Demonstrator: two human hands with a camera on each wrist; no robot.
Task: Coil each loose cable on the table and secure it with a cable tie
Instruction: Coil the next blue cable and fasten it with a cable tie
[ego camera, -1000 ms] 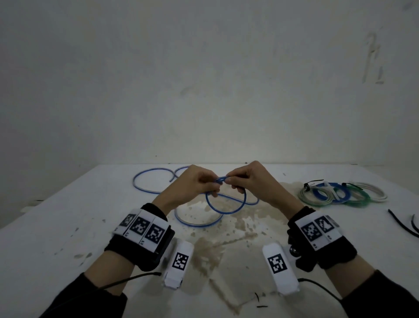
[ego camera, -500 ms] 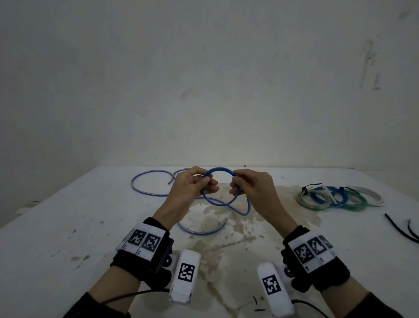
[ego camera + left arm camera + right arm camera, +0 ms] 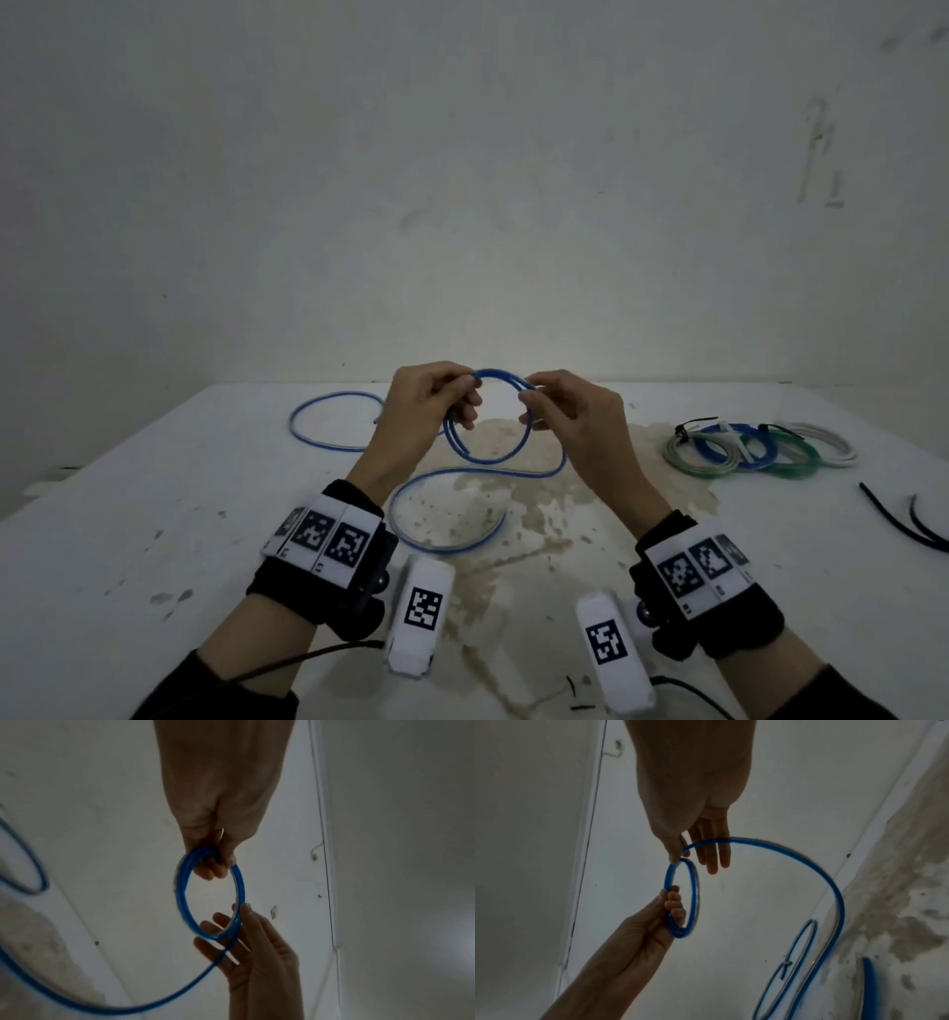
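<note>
A blue cable is partly wound into a small coil (image 3: 498, 373) that I hold up over the white table (image 3: 154, 514). My left hand (image 3: 464, 406) grips the coil's left side with curled fingers, as the left wrist view also shows on the coil (image 3: 181, 892). My right hand (image 3: 529, 406) pinches the cable at the coil's right side between thumb and forefinger; its other fingers (image 3: 712, 862) are straight. The unwound length (image 3: 447, 547) curves down onto the table and runs to a far loop (image 3: 328, 447).
Several tied coils (image 3: 760, 452), grey, blue, green and white, lie at the right of the table. Black cable ties (image 3: 904, 519) lie near the right edge. A brown stain (image 3: 513, 514) covers the table's middle. A bare wall stands behind.
Both hands have risen with the coil, which now stands more upright. The right hand has brought a further turn of cable up to the coil, and the loose length has shifted on the table.
</note>
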